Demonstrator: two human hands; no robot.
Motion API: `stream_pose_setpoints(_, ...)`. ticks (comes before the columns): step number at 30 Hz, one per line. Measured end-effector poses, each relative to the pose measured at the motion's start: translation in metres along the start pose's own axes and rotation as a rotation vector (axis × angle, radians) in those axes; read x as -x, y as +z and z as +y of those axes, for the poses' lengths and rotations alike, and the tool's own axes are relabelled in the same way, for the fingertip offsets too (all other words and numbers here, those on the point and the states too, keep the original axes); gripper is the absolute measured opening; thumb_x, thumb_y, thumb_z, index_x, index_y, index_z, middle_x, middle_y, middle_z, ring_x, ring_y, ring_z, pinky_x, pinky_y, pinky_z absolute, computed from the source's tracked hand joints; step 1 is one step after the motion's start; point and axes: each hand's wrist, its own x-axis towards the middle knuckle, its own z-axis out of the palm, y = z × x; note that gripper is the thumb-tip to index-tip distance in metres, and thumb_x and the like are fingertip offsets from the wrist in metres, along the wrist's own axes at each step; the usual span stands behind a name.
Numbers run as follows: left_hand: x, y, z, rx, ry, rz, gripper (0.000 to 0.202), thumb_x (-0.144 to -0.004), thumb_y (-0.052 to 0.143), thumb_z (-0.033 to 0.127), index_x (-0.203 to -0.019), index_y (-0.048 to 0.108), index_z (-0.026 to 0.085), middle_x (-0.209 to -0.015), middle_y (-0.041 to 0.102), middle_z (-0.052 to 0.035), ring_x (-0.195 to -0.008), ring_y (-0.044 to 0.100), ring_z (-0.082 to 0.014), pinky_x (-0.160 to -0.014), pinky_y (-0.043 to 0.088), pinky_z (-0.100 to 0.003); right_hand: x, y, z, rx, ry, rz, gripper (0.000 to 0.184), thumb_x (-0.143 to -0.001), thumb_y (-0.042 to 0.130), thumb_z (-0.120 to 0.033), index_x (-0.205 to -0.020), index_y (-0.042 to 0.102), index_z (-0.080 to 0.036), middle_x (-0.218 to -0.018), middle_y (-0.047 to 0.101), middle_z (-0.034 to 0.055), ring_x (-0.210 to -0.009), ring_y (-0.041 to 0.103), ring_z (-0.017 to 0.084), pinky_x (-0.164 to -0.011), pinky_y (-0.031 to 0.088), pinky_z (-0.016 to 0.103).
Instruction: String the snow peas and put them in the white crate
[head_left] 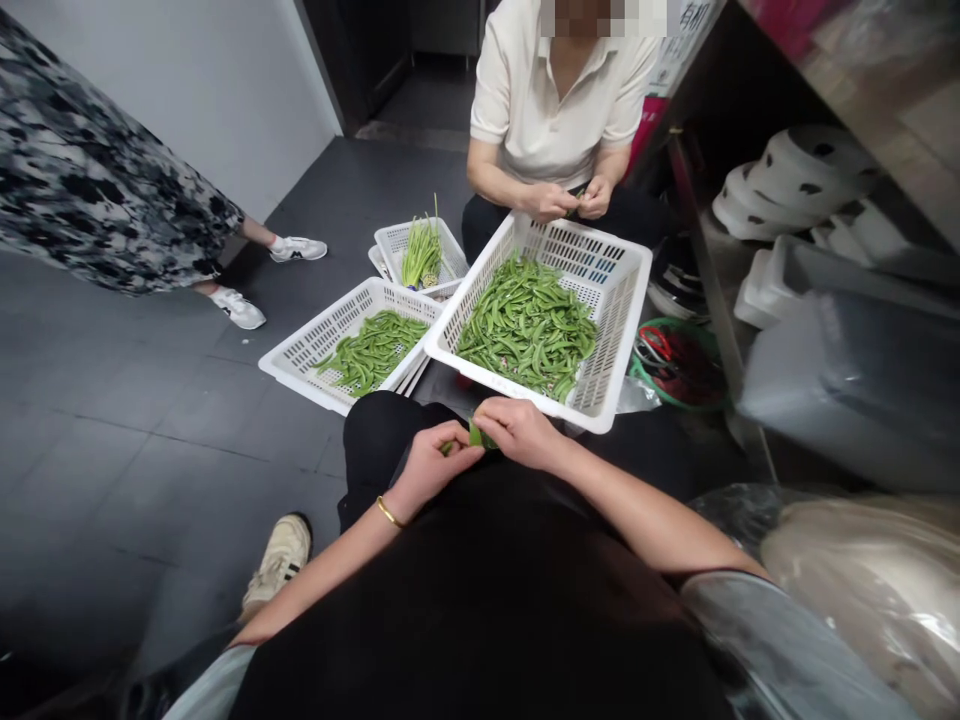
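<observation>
Above my lap, my left hand (437, 463) is closed with green pods between its fingers. My right hand (517, 432) pinches the upper end of a snow pea (476, 434), so the pod spans both hands. Just beyond them, a large white plastic basket (517, 385) tilts slightly and holds a heap of snow peas (529, 325). Left of it, a lower white basket (304, 330) contains a smaller pile of pods (373, 350). The fingers partly cover the pods I hold.
Across the large basket sits a co-worker (566, 100), both hands together over its far rim. A smaller basket (455, 240) carries long green stalks (422, 250). Another person in a patterned skirt (112, 180) stands at left. Shelves with white containers (795, 180) and plastic bags (862, 570) line the right.
</observation>
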Motion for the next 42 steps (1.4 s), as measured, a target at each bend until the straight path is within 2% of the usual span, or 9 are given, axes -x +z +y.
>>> stream_pose_setpoints(4, -0.005, 0.006, 0.002, 0.001, -0.045, -0.104, 0.026, -0.074, 0.067, 0.033, -0.059, 0.062, 0.012, -0.056, 0.053, -0.0001, -0.053, 0.042, -0.0089, -0.052, 0.033, -0.021, 0.005, -0.001, 0.001, 0.221, -0.067, -0.097, 0.026, -0.093, 0.039, -0.024, -0.078, 0.059, -0.016, -0.073, 0.062, 0.0045, -0.067, 0.056, 0.014, -0.061, 0.039, 0.024)
stream_pose_setpoints(9, -0.021, -0.012, -0.001, 0.403, -0.087, 0.200, 0.024, -0.075, 0.067, 0.034, -0.066, 0.061, 0.012, -0.047, 0.043, 0.0043, -0.039, 0.026, -0.0026, -0.038, 0.019, -0.016, 0.015, -0.023, 0.008, 0.271, -0.007, -0.047, 0.027, -0.094, 0.040, -0.027, -0.084, 0.063, -0.016, -0.075, 0.062, 0.0058, -0.068, 0.056, 0.014, -0.062, 0.040, 0.024)
stream_pose_setpoints(13, -0.034, -0.039, -0.008, 0.678, -0.110, 0.309, 0.022, -0.075, 0.063, 0.031, -0.063, 0.059, 0.012, -0.045, 0.040, 0.0047, -0.036, 0.026, -0.0025, -0.036, 0.020, -0.015, 0.018, -0.048, 0.025, 0.124, 0.053, -0.205, 0.021, -0.090, 0.050, -0.030, -0.091, 0.066, -0.017, -0.081, 0.064, 0.0057, -0.070, 0.059, 0.014, -0.064, 0.042, 0.024)
stream_pose_setpoints(16, -0.040, -0.044, -0.012, 0.814, -0.157, 0.226, 0.023, -0.071, 0.060, 0.031, -0.057, 0.057, 0.013, -0.053, 0.050, -0.0015, -0.049, 0.047, -0.0092, -0.045, 0.037, -0.020, -0.003, -0.058, 0.048, -0.004, 0.139, -0.326, 0.025, -0.082, 0.062, -0.036, -0.097, 0.067, -0.017, -0.080, 0.066, 0.0029, -0.065, 0.059, 0.012, -0.061, 0.043, 0.022)
stream_pose_setpoints(19, -0.040, -0.037, -0.011, 0.918, -0.228, 0.076, 0.019, -0.068, 0.059, 0.032, -0.067, 0.061, 0.014, -0.057, 0.052, -0.0026, -0.055, 0.052, -0.0134, -0.050, 0.043, -0.025, -0.046, -0.048, 0.080, 0.153, 0.361, -0.259, 0.022, -0.086, 0.055, -0.034, -0.086, 0.069, -0.017, -0.080, 0.068, 0.0030, -0.070, 0.061, 0.013, -0.066, 0.043, 0.023)
stream_pose_setpoints(25, -0.035, -0.029, -0.006, 0.899, -0.386, -0.117, 0.010, -0.072, 0.065, 0.020, -0.072, 0.056, 0.015, -0.048, 0.030, 0.0078, -0.036, 0.027, -0.0032, -0.032, 0.021, -0.013, -0.118, 0.001, 0.133, 0.332, 0.587, -0.286, 0.026, -0.076, 0.066, -0.036, -0.080, 0.071, -0.010, -0.082, 0.070, 0.0160, -0.080, 0.064, 0.023, -0.071, 0.045, 0.028)
stream_pose_setpoints(29, -0.032, -0.032, -0.008, 0.801, -0.404, -0.068, 0.012, -0.074, 0.068, 0.020, -0.072, 0.059, 0.013, -0.045, 0.024, 0.0099, -0.034, 0.021, -0.0015, -0.031, 0.015, -0.012, -0.114, -0.011, 0.134, 0.318, 0.587, -0.190, 0.020, -0.082, 0.057, -0.027, -0.085, 0.068, -0.011, -0.088, 0.070, 0.0135, -0.085, 0.064, 0.021, -0.076, 0.045, 0.027)
stream_pose_setpoints(36, -0.039, -0.003, 0.000, 0.753, -0.392, -0.028, 0.037, -0.075, 0.068, 0.036, -0.098, 0.067, 0.007, -0.066, 0.058, -0.0039, -0.041, 0.029, -0.0011, -0.034, 0.017, -0.014, -0.024, -0.022, 0.045, -0.122, 0.152, 0.271, 0.017, -0.091, 0.045, -0.028, -0.092, 0.058, -0.017, -0.072, 0.066, 0.0034, -0.067, 0.064, 0.013, -0.066, 0.050, 0.025)
stream_pose_setpoints(42, -0.023, 0.002, 0.008, 0.674, -0.270, 0.000, 0.039, -0.068, 0.075, 0.025, -0.102, 0.063, 0.010, -0.057, 0.051, 0.0033, -0.039, 0.027, 0.0004, -0.035, 0.016, -0.013, 0.024, -0.005, 0.003, 0.035, -0.450, 0.042, 0.019, -0.088, 0.051, -0.017, -0.104, 0.061, -0.020, -0.106, 0.064, 0.0105, -0.102, 0.059, 0.018, -0.085, 0.050, 0.032)
